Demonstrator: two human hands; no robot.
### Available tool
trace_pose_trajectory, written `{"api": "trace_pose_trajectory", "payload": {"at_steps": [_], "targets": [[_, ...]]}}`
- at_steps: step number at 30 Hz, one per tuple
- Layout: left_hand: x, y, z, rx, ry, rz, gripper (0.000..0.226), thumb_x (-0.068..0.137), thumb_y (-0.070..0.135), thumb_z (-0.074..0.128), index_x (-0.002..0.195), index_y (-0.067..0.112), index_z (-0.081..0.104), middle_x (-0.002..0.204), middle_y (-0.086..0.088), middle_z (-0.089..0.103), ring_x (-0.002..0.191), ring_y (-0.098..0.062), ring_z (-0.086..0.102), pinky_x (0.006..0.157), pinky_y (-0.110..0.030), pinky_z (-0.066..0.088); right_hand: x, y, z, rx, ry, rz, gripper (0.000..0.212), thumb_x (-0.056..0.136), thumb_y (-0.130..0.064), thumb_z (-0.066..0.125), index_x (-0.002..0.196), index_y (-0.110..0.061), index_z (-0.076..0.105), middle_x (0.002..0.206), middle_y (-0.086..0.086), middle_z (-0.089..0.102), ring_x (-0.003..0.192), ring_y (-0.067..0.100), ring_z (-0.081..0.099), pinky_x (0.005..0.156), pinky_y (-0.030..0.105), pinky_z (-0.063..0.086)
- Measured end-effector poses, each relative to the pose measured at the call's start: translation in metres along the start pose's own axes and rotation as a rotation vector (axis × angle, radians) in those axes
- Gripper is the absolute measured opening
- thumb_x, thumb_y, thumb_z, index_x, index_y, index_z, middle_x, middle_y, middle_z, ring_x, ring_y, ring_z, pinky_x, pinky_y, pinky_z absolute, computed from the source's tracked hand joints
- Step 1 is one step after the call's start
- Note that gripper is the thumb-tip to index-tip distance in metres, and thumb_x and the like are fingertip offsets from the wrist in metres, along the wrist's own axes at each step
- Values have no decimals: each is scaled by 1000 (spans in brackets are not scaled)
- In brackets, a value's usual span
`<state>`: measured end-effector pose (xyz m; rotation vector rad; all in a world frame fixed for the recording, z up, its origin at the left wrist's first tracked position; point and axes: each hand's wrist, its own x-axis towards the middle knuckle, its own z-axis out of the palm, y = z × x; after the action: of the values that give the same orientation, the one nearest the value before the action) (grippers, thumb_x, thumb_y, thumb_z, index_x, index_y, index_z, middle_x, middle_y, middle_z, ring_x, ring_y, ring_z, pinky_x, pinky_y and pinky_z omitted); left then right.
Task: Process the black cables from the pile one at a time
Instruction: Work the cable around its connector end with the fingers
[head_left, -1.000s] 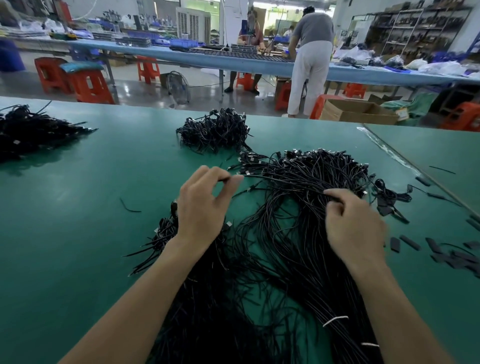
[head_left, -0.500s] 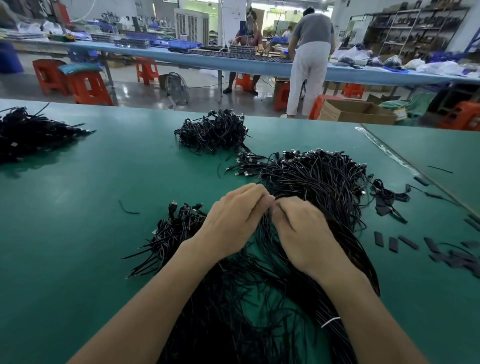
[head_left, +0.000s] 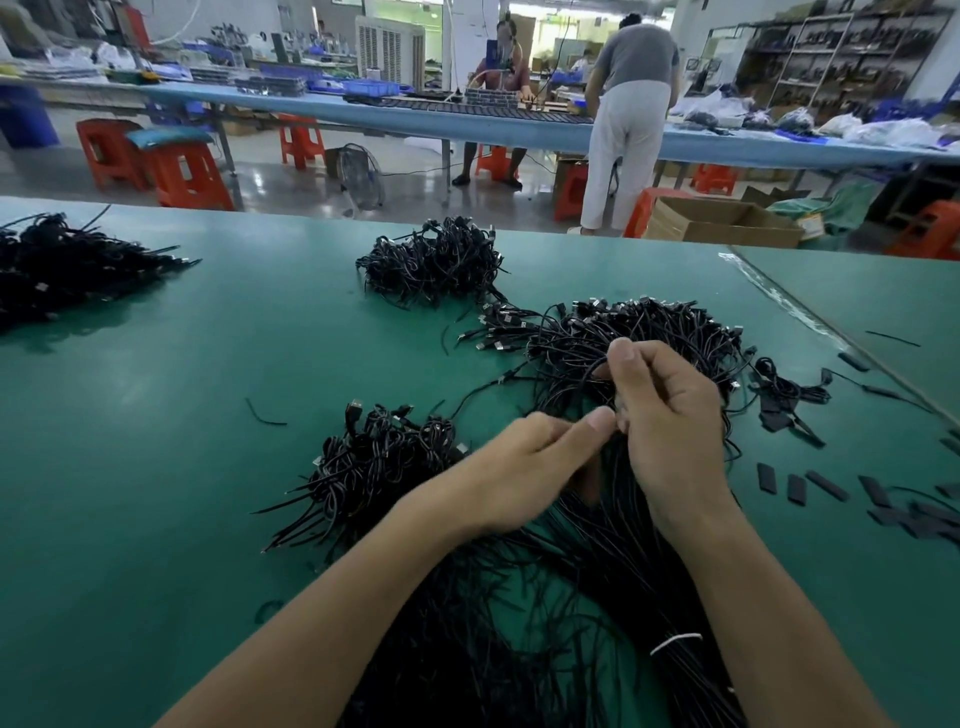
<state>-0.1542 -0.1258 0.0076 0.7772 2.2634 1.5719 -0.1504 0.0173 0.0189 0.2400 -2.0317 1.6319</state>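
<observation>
Pinching one thin black cable (head_left: 594, 370) just above the tangled black cable pile (head_left: 670, 332), left hand (head_left: 519, 470) and right hand (head_left: 662, 415) probably separate it.

a workshop hall beyond our green table (head_left: 208, 415)
we see a shiny grey floor (head_left: 291, 182), orange stools (head_left: 182, 176), a long blue bench (head_left: 519, 127) with one person seated (head_left: 506, 78) and one standing (head_left: 631, 104), a floor fan (head_left: 361, 174), a cardboard box (head_left: 722, 223) and dark shelves (head_left: 831, 57) on the right.
</observation>
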Motion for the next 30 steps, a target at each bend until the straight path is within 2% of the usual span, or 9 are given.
{"api": "trace_pose_trajectory", "payload": {"at_steps": [2,5,10,14,16,20,24,26,30], "targets": [[-3,6,4,-181,-99,-7,70,104,57,24,76,11,68,49,4,36,40,-9,33,42,-19,34,0,0,-3,74,-102,59,31,99,-38,53,73,-27,65,52,-12,44,44,9,36,44,20,34],[-3,11,0,-357,-51,-63,55,107,45,30,86,10,66,56,6,31,46,-9,28,45,-20,30,-1,2,-6,107,-153,57,30,100,-31,55,76,-17,69,46,-8,46,37,7,39,40,17,34],[-7,12,-11,-391,-3,-112,49,101,53,41,64,22,52,57,7,23,48,-11,19,43,-20,21,2,3,-14,51,-110,31,17,98,-17,60,92,-16,77,57,-23,60,54,-6,53,54,4,39],[-11,22,-11,-755,-231,-45,52,100,54,38,60,22,46,53,10,25,43,-6,18,38,-17,19,-3,3,-9,277,-189,194,22,83,-37,68,80,-16,71,64,-2,55,56,7,42,51,23,30],[-7,27,-10,-906,-172,24,48,101,49,39,65,21,54,52,12,25,42,-3,20,35,-15,21,-11,4,-3,251,-301,267,36,87,-41,61,70,-10,62,61,5,44,54,16,33,51,37,20],[4,21,-12,-1077,219,70,41,105,35,38,92,13,70,57,9,30,46,-3,24,36,-15,24,-19,3,-2,-63,-449,253,38,98,-36,55,68,-13,62,58,3,41,52,19,30,48,33,22],[9,3,-16,-733,529,146,31,108,22,37,111,14,67,61,8,34,52,-6,27,44,-18,29,-22,-7,-8,-226,-576,178,37,100,-27,55,72,-2,60,55,1,42,48,12,33,47,33,27],[9,-4,-18,-355,642,142,30,108,20,38,108,18,68,58,8,37,51,-11,30,44,-27,33,-22,-15,-10,-278,-566,111,30,98,-26,57,71,-17,68,59,-2,56,50,8,46,50,31,37],[5,-11,-13,47,524,61,29,106,17,43,97,21,70,79,0,66,65,-24,58,65,-46,52,-19,-27,-9,-309,-503,-1,22,96,-21,60,79,-26,73,74,-27,64,68,-6,59,62,9,41]]}}
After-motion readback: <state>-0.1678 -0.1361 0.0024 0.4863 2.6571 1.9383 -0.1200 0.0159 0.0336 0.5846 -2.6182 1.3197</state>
